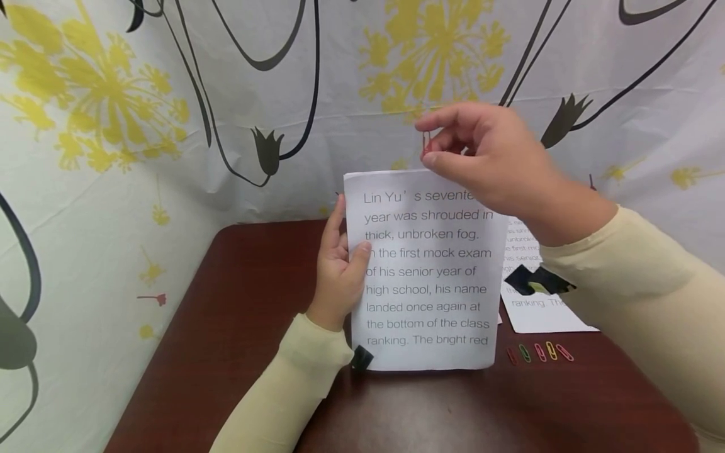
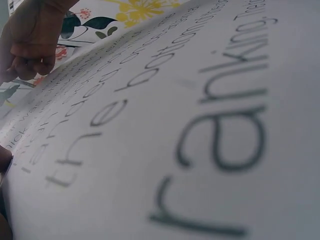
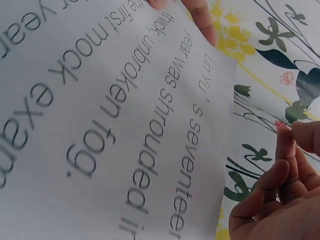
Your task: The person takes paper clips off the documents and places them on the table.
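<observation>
A printed paper sheet [image 1: 427, 277] stands upright over the table, its large text facing me. My left hand [image 1: 340, 274] grips its left edge, thumb on the front and fingers behind; whether more sheets lie behind this one, I cannot tell. My right hand [image 1: 489, 154] pinches a red paper clip [image 1: 427, 143] just above the sheet's top edge. In the right wrist view the right hand [image 3: 282, 195] shows curled fingers beside that edge. The left wrist view is mostly filled by the printed page [image 2: 150, 120].
More printed sheets [image 1: 549, 318] lie on the dark red-brown table [image 1: 255, 314] at the right, partly hidden by the right arm. Several coloured paper clips [image 1: 540, 352] lie in a row in front of them. A flower-patterned cloth [image 1: 362, 82] hangs behind the table.
</observation>
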`<control>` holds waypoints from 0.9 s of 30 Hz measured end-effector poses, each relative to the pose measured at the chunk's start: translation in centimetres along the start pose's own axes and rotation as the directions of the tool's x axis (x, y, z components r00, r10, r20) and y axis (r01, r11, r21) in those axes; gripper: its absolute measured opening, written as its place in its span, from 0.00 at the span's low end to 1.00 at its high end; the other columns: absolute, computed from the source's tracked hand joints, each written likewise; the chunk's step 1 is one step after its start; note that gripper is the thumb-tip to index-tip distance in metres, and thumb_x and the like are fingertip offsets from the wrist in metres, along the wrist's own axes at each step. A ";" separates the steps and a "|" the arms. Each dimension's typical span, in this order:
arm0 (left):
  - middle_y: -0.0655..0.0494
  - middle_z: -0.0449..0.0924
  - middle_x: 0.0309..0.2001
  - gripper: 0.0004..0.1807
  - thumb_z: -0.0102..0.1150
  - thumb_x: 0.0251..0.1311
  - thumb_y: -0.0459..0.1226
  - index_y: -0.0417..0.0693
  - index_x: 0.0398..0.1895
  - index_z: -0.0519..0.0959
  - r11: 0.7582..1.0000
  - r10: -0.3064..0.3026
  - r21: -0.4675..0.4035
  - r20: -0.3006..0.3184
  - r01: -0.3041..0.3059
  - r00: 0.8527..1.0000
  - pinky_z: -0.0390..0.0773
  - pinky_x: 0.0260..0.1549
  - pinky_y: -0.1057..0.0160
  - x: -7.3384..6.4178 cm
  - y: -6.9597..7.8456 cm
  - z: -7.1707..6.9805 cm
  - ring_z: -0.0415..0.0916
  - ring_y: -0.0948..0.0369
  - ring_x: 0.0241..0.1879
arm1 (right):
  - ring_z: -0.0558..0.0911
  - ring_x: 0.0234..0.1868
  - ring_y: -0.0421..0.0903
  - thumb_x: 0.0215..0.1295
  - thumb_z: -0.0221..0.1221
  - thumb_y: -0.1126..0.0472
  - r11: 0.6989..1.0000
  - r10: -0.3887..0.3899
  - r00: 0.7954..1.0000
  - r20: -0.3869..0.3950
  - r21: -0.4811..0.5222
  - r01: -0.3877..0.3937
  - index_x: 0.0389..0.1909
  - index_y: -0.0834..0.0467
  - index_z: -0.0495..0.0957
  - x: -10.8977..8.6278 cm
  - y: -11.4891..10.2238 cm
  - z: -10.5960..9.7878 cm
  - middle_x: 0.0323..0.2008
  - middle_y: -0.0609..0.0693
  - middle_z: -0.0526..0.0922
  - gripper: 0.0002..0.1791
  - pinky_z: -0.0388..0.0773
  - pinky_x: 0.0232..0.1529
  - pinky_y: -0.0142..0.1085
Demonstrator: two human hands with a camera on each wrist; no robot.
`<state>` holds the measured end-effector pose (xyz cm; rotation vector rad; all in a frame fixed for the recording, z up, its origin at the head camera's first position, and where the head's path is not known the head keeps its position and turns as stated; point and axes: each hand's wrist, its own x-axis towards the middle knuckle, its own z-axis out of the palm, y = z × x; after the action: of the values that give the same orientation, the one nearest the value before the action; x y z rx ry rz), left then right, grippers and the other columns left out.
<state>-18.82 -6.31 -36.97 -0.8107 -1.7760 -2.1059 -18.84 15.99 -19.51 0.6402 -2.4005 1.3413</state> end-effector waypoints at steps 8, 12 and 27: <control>0.44 0.80 0.67 0.47 0.47 0.76 0.23 0.75 0.86 0.48 1.000 0.002 0.008 -0.004 -0.002 1.000 0.90 0.41 0.47 -0.1 0.0 -0.1 0.90 0.48 0.47 | 0.83 0.35 0.42 0.68 0.69 0.64 0.999 0.034 0.999 0.027 -0.033 -0.033 0.57 0.57 0.85 -1.3 0.7 -1.7 0.35 0.45 0.86 0.17 0.77 0.32 0.25; 0.44 0.80 0.67 0.47 0.47 0.75 0.23 0.73 0.86 0.48 1.000 0.005 0.007 -0.002 -0.005 1.000 0.90 0.41 0.48 0.0 0.0 -0.2 0.90 0.48 0.47 | 0.84 0.35 0.43 0.66 0.69 0.68 0.999 0.039 0.998 0.039 0.018 -0.040 0.57 0.60 0.84 -2.1 1.2 -2.6 0.35 0.47 0.86 0.18 0.81 0.32 0.25; 0.43 0.79 0.68 0.46 0.47 0.75 0.22 0.69 0.87 0.47 1.000 0.018 0.009 -0.012 -0.018 1.000 0.90 0.41 0.49 0.1 0.0 -0.3 0.90 0.50 0.48 | 0.87 0.37 0.43 0.66 0.66 0.76 0.997 0.032 0.994 0.105 0.070 -0.040 0.59 0.60 0.84 -6.1 5.6 -6.6 0.36 0.51 0.87 0.21 0.86 0.43 0.26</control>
<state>-18.94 -6.57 -36.93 -0.8070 -1.7643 -2.0857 -16.27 25.57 -23.07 0.7054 -2.4655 1.4487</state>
